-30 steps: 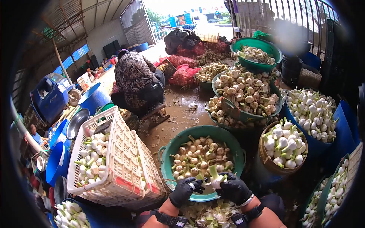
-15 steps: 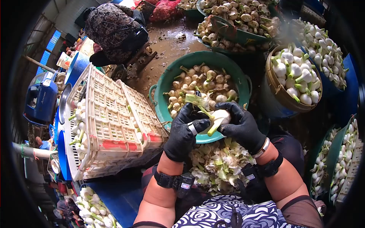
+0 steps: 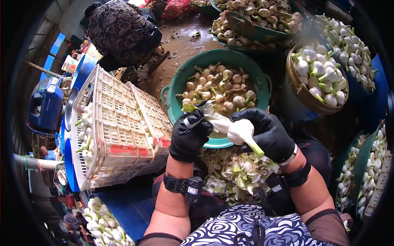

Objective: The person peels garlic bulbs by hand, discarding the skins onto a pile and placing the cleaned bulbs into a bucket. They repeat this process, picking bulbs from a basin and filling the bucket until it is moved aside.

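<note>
A white garlic bulb point(image 3: 241, 132) with a green stem is in my right hand point(image 3: 269, 133), its black-gloved fingers closed around the bulb's side. The stem points down to the right. My left hand point(image 3: 188, 135), also gloved, is closed on pale garlic skin point(image 3: 218, 120) that stretches from the bulb up to the left. Both hands are over the near rim of a green tub point(image 3: 191, 67) of unpeeled garlic bulbs point(image 3: 223, 86) in murky water. Below them lies a heap of peeled-off skins point(image 3: 236, 174) in front of my lap.
White plastic crates point(image 3: 119, 123) holding garlic stand at left. On the right is a bucket point(image 3: 295, 88) of clean white bulbs, with more garlic-filled tubs around it. Tubs of unpeeled garlic point(image 3: 262, 18) stand at the back. A person point(image 3: 121, 30) bends over at upper left.
My left hand has moved down and left, drawing the skin out in a long strip from the bulb. The bulb has turned, and its stem now points down to the right.
</note>
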### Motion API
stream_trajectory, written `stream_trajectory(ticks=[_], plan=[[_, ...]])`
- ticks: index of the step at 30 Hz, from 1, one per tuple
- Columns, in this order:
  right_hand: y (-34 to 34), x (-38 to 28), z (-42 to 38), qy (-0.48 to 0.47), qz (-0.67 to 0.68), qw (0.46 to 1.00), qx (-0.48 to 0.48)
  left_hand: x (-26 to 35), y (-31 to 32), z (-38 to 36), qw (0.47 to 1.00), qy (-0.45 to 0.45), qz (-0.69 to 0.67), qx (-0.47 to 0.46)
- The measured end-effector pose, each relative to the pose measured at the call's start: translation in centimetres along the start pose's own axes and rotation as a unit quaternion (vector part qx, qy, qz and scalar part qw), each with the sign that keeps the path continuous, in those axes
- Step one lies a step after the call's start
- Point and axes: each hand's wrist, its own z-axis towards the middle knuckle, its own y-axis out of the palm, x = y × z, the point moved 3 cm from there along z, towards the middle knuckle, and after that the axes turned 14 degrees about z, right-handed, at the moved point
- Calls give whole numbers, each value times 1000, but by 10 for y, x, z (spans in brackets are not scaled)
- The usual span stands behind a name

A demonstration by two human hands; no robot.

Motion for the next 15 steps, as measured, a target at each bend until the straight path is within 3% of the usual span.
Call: stream_trajectory(ticks=[1,2,4,5,6,7,8,9,10,13,14,15], plan=[[-2,-3,-1,-20,-39,998,-36,-3,-10,4,1000,21,-6,19],[1,-9,-6,-22,10,998,-61,5,-33,11,995,45,88,34],[-1,-21,-11,-23,-3,999,-46,15,-46,16,997,40,-51,39],[-4,-22,-9,-8,38,999,-9,10,-37,13,951,129,279,41],[-7,-20,-3,-28,-6,999,25,-4,-14,3,911,193,358,-67],[-11,-18,1,-46,2,997,55,-8,22,-15,958,-101,257,-70],[-15,-17,3,-64,12,994,86,-34,35,-29,932,-146,313,-111],[-18,-17,3,-65,11,994,89,-56,33,-36,856,-115,479,-159],[-21,-18,3,-81,-13,993,87,-60,35,-36,809,13,550,-208],[-23,-11,3,-79,-29,990,109,-39,23,-26,857,4,502,-116],[-23,-9,5,-66,-28,990,124,-22,34,-27,904,-57,409,-110],[-21,-7,7,-57,-19,991,123,-15,35,-25,928,-27,362,-85]])
